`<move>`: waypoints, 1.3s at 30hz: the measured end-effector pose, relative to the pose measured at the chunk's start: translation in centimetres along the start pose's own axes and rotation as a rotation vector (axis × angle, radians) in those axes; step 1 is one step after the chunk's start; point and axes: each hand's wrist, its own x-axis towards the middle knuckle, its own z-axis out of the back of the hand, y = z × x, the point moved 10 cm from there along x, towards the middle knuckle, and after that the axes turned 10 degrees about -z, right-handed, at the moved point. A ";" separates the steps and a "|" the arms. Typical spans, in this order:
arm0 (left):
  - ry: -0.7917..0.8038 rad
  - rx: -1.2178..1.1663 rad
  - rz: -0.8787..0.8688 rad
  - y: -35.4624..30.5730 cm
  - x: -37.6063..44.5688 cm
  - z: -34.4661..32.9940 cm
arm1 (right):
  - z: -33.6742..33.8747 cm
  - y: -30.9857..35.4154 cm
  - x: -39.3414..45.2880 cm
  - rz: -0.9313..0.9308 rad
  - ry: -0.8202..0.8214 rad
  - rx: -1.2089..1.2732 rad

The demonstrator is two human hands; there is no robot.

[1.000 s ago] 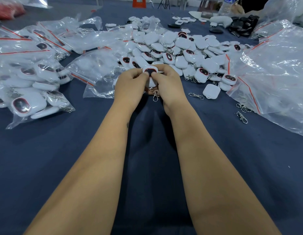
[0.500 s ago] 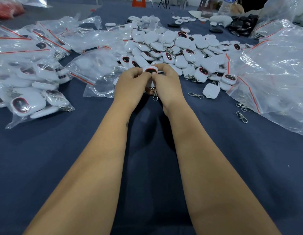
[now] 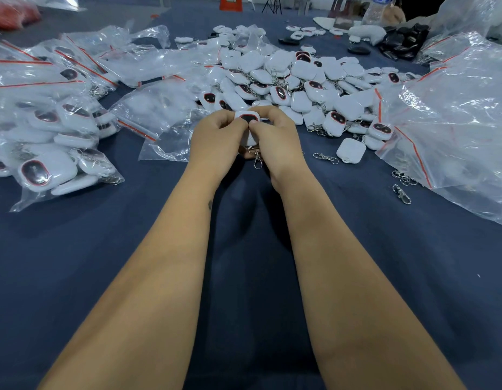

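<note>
Unmoved, L hand [image 3: 216, 137], R hand [image 3: 275, 139], 1 case [image 3: 247, 119]

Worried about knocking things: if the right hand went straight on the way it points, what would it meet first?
Probably the heap of loose white cases just beyond the right hand, which holds a white case with the left hand; depth unclear.

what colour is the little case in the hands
White case, with a black oval ringed in red; head view.
</note>
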 end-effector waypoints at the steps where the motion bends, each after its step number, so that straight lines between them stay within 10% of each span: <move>1: -0.003 -0.003 0.001 0.0 0.0 0.1 | 0.0 0.0 0.0 -0.001 0.002 0.000; 21: -0.054 0.046 -0.039 0.0 0.1 0.6 | 2.1 0.1 -0.5 -0.033 -0.179 0.042; 31: -0.047 0.242 -0.094 -0.6 -0.2 0.6 | 2.4 0.9 -0.4 0.025 -0.086 0.528; 39: -0.101 0.195 -0.090 -0.8 -0.1 1.1 | 2.2 2.5 -1.2 0.205 -0.178 0.098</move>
